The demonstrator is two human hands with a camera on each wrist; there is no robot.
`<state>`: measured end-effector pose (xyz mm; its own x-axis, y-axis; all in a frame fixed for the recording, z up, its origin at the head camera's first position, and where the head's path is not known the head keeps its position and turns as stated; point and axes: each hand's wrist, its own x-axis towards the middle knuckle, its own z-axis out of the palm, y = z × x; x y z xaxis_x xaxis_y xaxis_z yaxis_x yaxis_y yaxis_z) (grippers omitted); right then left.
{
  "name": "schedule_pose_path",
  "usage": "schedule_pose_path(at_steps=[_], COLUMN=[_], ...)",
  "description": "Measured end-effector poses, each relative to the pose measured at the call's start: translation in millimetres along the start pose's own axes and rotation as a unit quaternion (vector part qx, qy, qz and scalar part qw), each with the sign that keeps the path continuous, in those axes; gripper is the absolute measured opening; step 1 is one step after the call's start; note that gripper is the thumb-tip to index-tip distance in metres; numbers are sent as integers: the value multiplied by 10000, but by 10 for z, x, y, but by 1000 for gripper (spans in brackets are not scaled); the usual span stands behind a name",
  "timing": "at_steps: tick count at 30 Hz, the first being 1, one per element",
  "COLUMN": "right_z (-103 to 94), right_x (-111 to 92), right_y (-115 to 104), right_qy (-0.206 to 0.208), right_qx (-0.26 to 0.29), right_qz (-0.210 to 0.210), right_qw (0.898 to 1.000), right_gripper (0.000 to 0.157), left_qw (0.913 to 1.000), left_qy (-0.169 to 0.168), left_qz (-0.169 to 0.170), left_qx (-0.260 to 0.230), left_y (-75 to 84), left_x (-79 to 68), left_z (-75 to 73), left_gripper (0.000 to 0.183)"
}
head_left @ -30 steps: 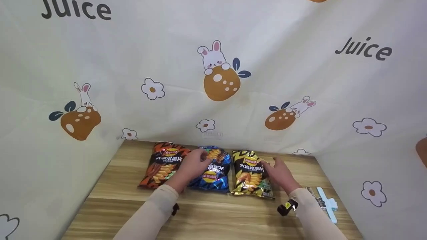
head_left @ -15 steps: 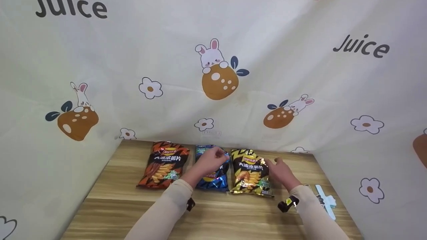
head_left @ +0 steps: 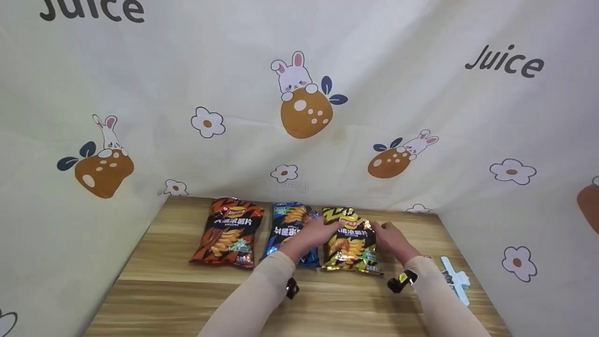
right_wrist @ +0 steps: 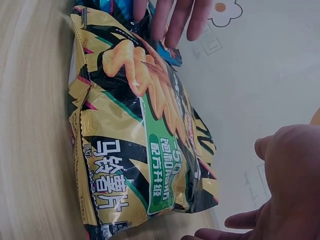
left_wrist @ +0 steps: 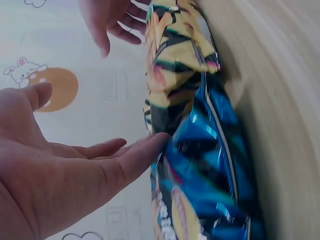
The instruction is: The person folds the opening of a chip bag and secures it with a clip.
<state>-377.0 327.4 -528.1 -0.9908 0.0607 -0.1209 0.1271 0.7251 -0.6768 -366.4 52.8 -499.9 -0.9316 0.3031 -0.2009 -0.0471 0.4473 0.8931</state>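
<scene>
Three chip bags lie in a row on the wooden table. The yellow-and-black chip bag (head_left: 348, 255) is at the right, between my two hands. My left hand (head_left: 312, 235) reaches across the blue chip bag (head_left: 283, 230), its fingertips at the yellow bag's upper left. In the left wrist view that hand (left_wrist: 75, 165) has its fingers extended, close over the blue bag (left_wrist: 200, 145). My right hand (head_left: 397, 241) is beside the yellow bag's right edge, fingers loosely extended in the right wrist view. Neither hand grips anything.
At the left lies the red-orange chip bag (head_left: 229, 236). A light blue clip (head_left: 456, 281) lies at the right side of the table (head_left: 187, 299), partly behind the right sleeve, with a dark patterned item beside it. A printed cloth (head_left: 234, 159) hangs at the back and sides.
My left hand has moved right, from the left side of the blue chip bag across it to the yellow one. The right hand has stayed almost in place beside the yellow bag.
</scene>
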Motion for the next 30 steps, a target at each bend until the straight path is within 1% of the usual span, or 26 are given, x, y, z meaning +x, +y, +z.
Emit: schedule_pose_path(at_steps=[2,6,12,15,17,19,21,22,25,26,28,29,30], right_z=[4,13,49,69,83,102,124,135,167,177,192,202,210], right_x=[18,52,106,125,131,132,132,134,133,131,127,125,124], right_y=[6,21,62,83,91,95,103,113,142,152,169,174,179], right_qy=[-53,-136,-217,-319,-356,-389,-479,-503,-555,-544,-584,-617,-657], right_qx=[139,477,654,764,880,1178,1728,2001,2848,3046,3390,3580,3726], right_qz=[49,170,304,372,400,479,643,735,1049,1097,1107,1104,1097], right_qw=[9999,9986,9972,9959,9947,9911,9817,9757,9512,9446,9324,9251,9192], right_gripper=[86,84,77,69,64,59,53,51,43,41,41,42,44], left_qw=[9998,9983,9935,9909,9892,9878,9849,9832,9778,9765,9755,9753,9751], left_qy=[-47,-96,-137,46,281,558,756,860,1019,1016,1073,1058,1074], left_qz=[-107,-189,-385,-435,-407,-345,-302,-255,-187,-207,-279,-355,-416], left_qx=[-171,-538,-1066,-1275,-1377,-1410,-1526,-1590,-1819,-1891,-1901,-1906,-1897], left_y=[1,5,-8,-29,-49,-121,-136,-167,-202,-178,-219,-214,-228], left_x=[16,56,90,109,123,216,231,273,295,252,286,260,265], left_z=[49,140,308,414,484,575,623,655,708,703,737,738,751], left_gripper=[99,102,105,107,107,107,107,109,112,112,111,109,109])
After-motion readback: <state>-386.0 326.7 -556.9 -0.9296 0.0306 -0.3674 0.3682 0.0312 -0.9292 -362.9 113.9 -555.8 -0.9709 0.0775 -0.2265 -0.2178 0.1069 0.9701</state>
